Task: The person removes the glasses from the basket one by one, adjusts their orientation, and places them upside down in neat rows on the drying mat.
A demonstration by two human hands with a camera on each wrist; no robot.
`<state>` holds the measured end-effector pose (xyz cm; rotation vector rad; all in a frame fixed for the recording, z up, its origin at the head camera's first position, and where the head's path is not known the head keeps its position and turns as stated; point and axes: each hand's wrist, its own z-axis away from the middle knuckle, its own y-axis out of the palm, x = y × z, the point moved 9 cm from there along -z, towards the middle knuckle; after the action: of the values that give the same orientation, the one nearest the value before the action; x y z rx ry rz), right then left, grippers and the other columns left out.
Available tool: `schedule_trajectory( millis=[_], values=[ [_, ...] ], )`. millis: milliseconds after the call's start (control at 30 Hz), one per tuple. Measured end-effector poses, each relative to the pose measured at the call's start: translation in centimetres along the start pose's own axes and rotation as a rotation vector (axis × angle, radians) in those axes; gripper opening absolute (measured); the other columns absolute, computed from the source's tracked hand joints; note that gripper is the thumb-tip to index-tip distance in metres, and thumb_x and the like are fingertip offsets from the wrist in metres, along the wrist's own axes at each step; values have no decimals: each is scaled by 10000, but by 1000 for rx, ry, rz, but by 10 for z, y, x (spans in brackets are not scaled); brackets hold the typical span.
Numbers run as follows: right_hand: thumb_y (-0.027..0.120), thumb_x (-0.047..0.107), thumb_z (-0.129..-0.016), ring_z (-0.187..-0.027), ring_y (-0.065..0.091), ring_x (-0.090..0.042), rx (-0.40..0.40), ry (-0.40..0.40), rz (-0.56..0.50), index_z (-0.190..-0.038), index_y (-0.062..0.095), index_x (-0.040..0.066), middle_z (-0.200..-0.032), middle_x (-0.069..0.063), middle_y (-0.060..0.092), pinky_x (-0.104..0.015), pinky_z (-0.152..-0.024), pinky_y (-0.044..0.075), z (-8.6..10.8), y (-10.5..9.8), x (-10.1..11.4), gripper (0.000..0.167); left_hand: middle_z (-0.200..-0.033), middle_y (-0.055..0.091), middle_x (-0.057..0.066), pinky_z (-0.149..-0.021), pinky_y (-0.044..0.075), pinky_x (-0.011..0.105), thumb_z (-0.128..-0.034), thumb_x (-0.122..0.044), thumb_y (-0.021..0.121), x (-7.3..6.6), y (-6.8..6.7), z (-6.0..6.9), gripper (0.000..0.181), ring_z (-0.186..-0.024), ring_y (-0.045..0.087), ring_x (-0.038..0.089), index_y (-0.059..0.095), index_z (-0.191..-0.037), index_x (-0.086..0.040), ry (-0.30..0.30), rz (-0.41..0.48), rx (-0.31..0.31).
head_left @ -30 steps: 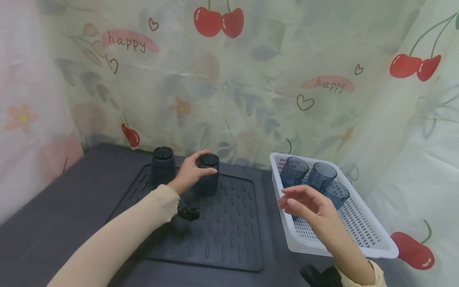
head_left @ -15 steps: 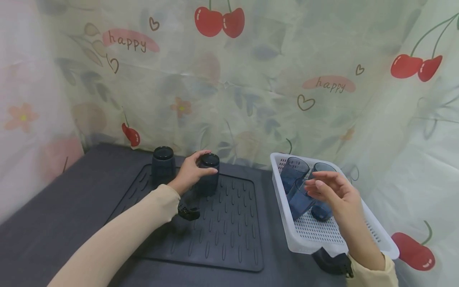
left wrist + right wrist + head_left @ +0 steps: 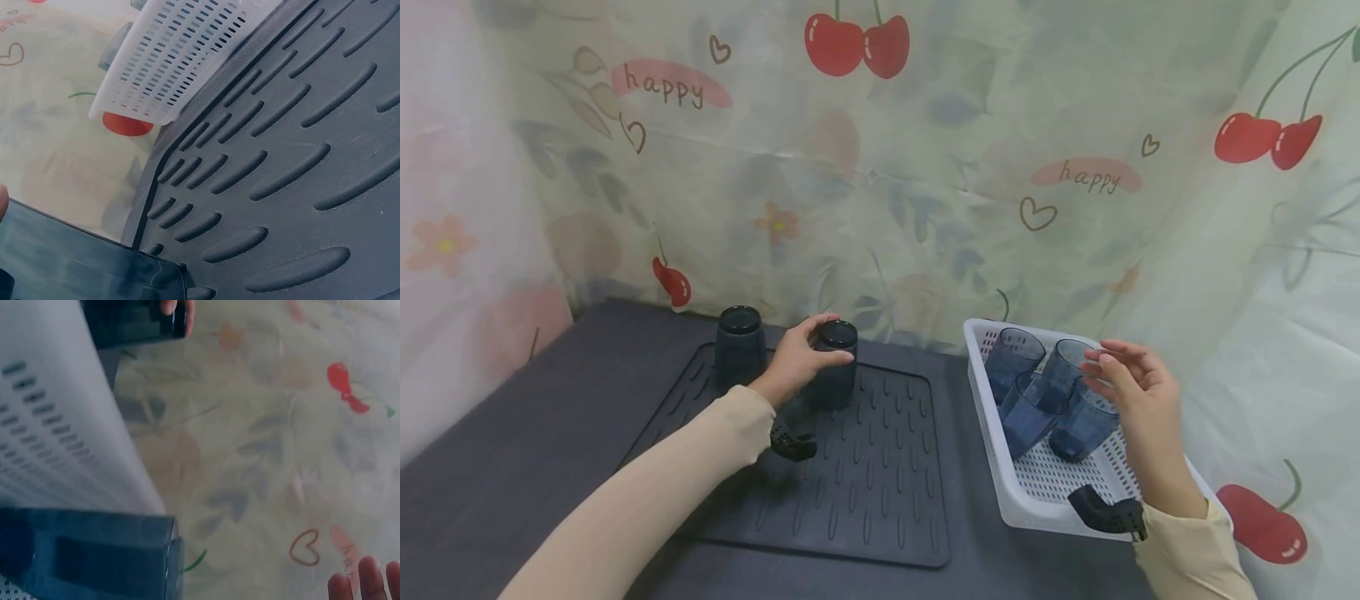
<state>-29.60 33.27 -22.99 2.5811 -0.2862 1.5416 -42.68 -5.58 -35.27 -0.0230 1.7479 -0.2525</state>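
I confirm the left hand (image 3: pixel 797 358) grasping an inverted glass (image 3: pixel 833 388) at 8 o'clock in the head view, on the mat (image 3: pixel 887 508). The right hand (image 3: pixel 1141 396), released, hovers over the basket (image 3: pixel 1036 515) at 4 o'clock; it has shifted toward 3 o'clock, exposing more of four glasses (image 3: pixel 1030 415) inside. I judge none engaged, access improved.

1 dark blue glass (image 3: pixel 838 382) stands upside down on the dark ridged mat (image 3: pixel 898 500), held in the left fingers (image 3: pixel 817 322); a second glass (image 3: pixel 741 354) stands inverted near it. 4 translucent blue glasses (image 3: pixel 1030 421) sit tilted, mouths up, in the white perforated basket (image 3: pixel 1037 512), near the right fingers (image 3: pixel 1126 347).
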Motion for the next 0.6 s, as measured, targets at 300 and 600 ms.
schedule_trajectory(
  millis=[300, 600],
  values=[
    [588, 68, -955, -823, 682, -34, -182, 104, 28, -1058, 633, 110, -919, 76, 699, -131, -715, 539, -20, -31, -24, 120, -1543, 354, 32, -1086, 394, 462, -813, -149, 790, 1, 0, 0, 699, -1418, 358, 231, 461, -1427, -207, -4, -2, 1],
    [587, 97, -947, -850, 594, 12, -239, 168, 249, -1075, 640, 145, -911, 169, 639, -62, -747, 447, -34, -52, -44, 146, -1552, 335, 28, -1096, 380, 462, -815, -158, 789, -1, 0, 0, 697, -1434, 330, 228, 459, -1427, -209, 0, -1, 8]
  ],
)
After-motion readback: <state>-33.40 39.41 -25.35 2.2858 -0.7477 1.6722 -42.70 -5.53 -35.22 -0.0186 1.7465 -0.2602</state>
